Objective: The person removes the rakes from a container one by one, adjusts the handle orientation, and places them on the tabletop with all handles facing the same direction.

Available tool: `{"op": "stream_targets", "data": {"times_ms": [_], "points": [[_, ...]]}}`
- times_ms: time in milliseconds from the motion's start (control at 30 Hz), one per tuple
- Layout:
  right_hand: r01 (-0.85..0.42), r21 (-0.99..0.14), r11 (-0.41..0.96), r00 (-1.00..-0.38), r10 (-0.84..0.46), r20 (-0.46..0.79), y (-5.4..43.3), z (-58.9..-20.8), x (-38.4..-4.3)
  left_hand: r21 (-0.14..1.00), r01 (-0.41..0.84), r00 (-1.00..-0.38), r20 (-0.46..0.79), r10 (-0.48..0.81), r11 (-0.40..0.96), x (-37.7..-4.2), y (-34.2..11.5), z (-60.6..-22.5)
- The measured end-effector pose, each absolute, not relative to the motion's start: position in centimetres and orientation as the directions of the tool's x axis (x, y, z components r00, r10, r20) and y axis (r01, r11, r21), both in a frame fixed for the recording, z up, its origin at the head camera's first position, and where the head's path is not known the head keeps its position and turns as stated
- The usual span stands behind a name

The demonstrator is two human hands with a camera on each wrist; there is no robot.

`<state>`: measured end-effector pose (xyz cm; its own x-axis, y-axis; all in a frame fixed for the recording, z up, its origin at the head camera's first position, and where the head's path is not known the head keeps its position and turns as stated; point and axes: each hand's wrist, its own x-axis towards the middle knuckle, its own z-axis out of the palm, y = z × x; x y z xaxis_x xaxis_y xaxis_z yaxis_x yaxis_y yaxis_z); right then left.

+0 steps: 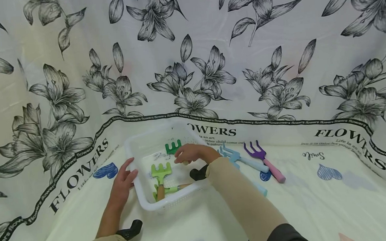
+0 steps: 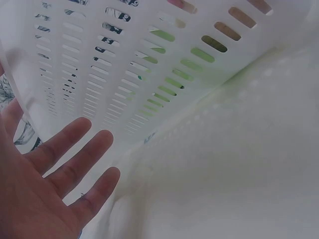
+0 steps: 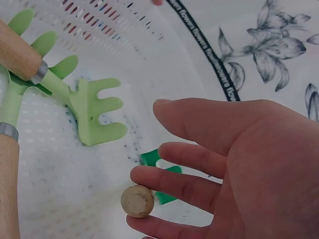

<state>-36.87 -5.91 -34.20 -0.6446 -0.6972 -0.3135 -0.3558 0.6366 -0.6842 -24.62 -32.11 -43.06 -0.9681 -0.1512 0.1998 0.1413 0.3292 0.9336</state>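
Observation:
A white perforated plastic basket (image 1: pixel 145 206) holds two light green hand rakes with wooden handles; one light green rake (image 1: pixel 161 171) lies across the other. Also inside is a dark green hand rake (image 1: pixel 173 147), its wooden handle end (image 3: pixel 137 201) pointing toward the right wrist camera. My right hand (image 1: pixel 193 153) is over the basket, fingers loosely extended, two fingertips beside that handle end and the thumb apart from it. At the basket's left rim, my left hand (image 1: pixel 124 179) rests with thumb near the edge; three spread, fairly straight fingers (image 2: pixel 94 191) lie outside the wall.
Right of the basket, a purple hand fork (image 1: pixel 264 160) with a pink handle lies on the patterned cloth. Light blue hand tools (image 1: pixel 247 162) lie beside it, partly hidden by my right sleeve. A flower-printed curtain (image 1: pixel 188 60) rises behind.

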Motion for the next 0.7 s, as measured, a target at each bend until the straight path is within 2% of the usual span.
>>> {"op": "stream_targets", "data": {"times_ms": [200,400,567,700], "points": [[-0.444,-0.652,0.614,-0.654,-0.720,-0.232,-5.3,-33.3,-36.6,0.932,0.135,-0.969,0.195,-0.149,0.337,-24.6,-32.4,-43.2],[-0.503,-0.652,0.567,-0.698,-0.711,-0.080,-4.2,-32.9,-36.2,0.926,0.126,-0.969,0.192,-0.155,0.356,-24.5,-32.3,-43.1],[-0.494,-0.692,0.526,-0.763,-0.644,0.056,-2.7,-32.6,-35.1,0.923,0.135,-0.969,0.198,-0.144,0.360,-24.6,-32.1,-43.1],[-0.455,-0.714,0.533,-0.825,-0.554,0.113,-1.7,-32.7,-34.4,0.923,0.129,-0.970,0.193,-0.147,0.363,-24.6,-32.1,-43.1]]}}
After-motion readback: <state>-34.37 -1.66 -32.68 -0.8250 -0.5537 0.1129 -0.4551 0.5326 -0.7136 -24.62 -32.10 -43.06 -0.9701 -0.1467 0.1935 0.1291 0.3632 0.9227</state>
